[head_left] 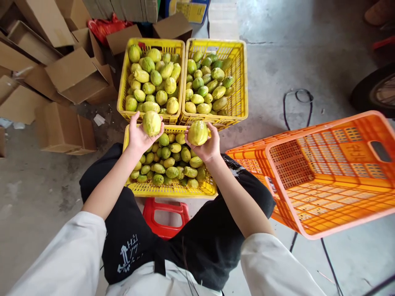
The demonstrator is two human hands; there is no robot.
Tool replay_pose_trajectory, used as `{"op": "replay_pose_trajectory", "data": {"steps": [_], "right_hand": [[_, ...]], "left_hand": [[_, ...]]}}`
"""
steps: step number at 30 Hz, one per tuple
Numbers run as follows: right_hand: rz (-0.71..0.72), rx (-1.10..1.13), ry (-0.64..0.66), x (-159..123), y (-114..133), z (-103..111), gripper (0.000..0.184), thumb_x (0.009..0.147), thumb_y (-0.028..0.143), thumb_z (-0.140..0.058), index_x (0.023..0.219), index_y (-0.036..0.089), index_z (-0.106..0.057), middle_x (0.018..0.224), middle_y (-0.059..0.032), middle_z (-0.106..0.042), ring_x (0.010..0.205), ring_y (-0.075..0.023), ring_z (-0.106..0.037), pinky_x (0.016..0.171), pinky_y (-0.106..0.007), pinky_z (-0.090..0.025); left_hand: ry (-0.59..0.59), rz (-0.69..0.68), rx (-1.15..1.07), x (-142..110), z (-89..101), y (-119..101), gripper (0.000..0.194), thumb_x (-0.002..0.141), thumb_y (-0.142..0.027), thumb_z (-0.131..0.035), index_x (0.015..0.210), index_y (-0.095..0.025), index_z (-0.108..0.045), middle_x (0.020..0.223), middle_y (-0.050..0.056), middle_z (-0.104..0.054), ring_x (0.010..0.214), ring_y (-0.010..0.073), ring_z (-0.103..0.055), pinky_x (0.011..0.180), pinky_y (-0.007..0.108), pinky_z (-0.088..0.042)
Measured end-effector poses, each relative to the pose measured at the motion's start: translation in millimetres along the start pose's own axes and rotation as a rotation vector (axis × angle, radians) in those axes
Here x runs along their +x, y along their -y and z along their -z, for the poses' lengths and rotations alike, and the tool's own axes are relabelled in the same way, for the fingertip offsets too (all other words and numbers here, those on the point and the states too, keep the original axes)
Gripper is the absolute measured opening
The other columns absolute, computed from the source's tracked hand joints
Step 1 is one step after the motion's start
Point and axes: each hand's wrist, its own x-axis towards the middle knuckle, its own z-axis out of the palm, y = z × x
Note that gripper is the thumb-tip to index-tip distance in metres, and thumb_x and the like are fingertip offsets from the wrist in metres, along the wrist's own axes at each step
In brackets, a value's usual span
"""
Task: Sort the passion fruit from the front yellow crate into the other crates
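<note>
Head view, left hand: my left hand (139,138) is turned palm up, fingers curled round a pale yellow, faintly ridged, rounded fruit (151,123), gripping it from below.
Right hand: my right hand (211,147) mirrors that, its fingers closed about a yellow-green, ribbed, rounded fruit (198,132).
Where the two fruits are: in my palms, apart from each other, above the far part of a yellow slatted plastic crate (171,191) between my knees.
Near crate: it holds many smaller yellow and green oval fruits (169,163).
Far crates: two yellow plastic lattice crates, one left (122,88) and one right (240,76), stand side by side, both holding fruit.
Floor: a red plastic stool (149,214) shows between my legs; orange plastic grid crates (283,193) lie to my right, brown cardboard boxes (72,74) to my left.
</note>
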Motion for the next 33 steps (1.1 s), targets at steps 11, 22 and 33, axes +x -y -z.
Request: {"op": "replay_pose_trajectory", "data": {"steps": [11,22,33], "right_hand": [[0.123,-0.105,0.065,-18.8,14.1,7.9,0.036,0.087,0.058,-0.055,0.102,0.026,-0.066,0.089,-0.0036,-0.072,0.095,-0.0242,-0.071,0.082,-0.039,-0.063],[-0.205,-0.168,-0.279,-16.9,-17.1,49.2,0.015,0.09,0.036,-0.062,0.097,0.022,-0.061,0.086,-0.0029,-0.072,0.082,-0.0205,-0.072,0.076,-0.035,-0.064],[-0.348,-0.408,-0.593,-15.6,-61.5,86.0,0.016,0.091,0.041,-0.048,0.087,0.026,-0.05,0.085,-0.0038,-0.064,0.08,-0.0212,-0.068,0.072,-0.041,-0.064]], "left_hand": [[0.037,-0.068,0.149,-4.8,7.2,-1.3,0.041,0.095,-0.053,-0.052,0.106,-0.017,-0.066,0.104,0.012,-0.073,0.092,0.0217,-0.074,0.075,0.03,-0.062],[-0.079,0.114,0.28,6.4,40.9,9.9,0.015,0.08,-0.026,-0.065,0.091,-0.016,-0.063,0.082,0.006,-0.072,0.07,0.0169,-0.071,0.059,0.024,-0.058],[-0.021,0.32,1.225,0.0,84.6,15.5,0.043,0.054,-0.034,-0.089,0.082,-0.023,-0.059,0.075,0.003,-0.067,0.078,0.0287,-0.07,0.07,0.039,-0.056]]}}
